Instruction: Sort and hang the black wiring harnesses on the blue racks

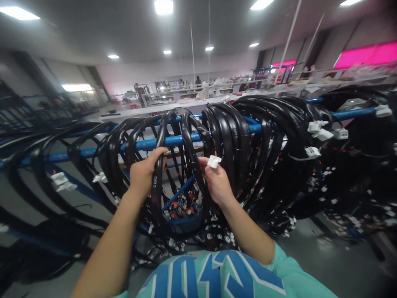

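My left hand (142, 174) is wrapped round a thick black wire harness (157, 182) that loops over a blue rail (176, 140). White print shows on its black sleeve. Just to the right, my right hand (220, 186) is closed on the other side of the hanging loop. A white plastic connector (214, 161) lies against its fingers; I cannot tell whether they pinch it or it only rests there. Below and between my hands, orange and white connectors (176, 205) dangle among thin wires.
More black harnesses (229, 128) hang close together along the rail on both sides. White connectors (319, 130) stick out at the right, others (63, 181) at the left. Behind the rack runs a long white table (149, 109). Ceiling lamps (163, 7) hang over the hall.
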Motion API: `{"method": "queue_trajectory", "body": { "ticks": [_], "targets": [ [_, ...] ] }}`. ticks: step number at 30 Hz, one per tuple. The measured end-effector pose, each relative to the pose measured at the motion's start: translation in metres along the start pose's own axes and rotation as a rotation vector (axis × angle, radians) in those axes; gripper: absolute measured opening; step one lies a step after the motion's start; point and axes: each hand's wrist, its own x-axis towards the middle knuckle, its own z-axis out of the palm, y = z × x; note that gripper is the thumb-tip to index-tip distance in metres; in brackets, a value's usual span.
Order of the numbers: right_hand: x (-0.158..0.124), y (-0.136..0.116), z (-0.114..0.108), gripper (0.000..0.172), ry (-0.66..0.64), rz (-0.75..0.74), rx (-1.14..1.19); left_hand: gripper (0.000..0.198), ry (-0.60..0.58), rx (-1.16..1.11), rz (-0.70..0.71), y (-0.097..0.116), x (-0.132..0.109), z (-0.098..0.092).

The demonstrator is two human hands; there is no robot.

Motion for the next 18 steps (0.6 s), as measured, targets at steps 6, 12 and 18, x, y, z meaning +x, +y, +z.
{"method": "queue_trajectory", "body": {
  "ticks": [6, 12, 18],
  "targets": [
    [-0.002, -0.023, -0.003, 0.034, -0.049, 0.098, 0.092, 0.033, -0.035, -0.041, -0.094, 0.012, 0.0, -0.002],
    [-0.007, -0.036, -0.013, 0.033, -0.01, -0.207, -0.261, 0.035, -0.03, -0.071, -0.141, 0.019, 0.001, -0.003],
    [-0.003, -0.062, -0.017, 0.027, 0.043, -0.421, -0.469, 0.038, -0.036, -0.073, -0.169, 0.018, 0.002, 0.0]
  ]
}}
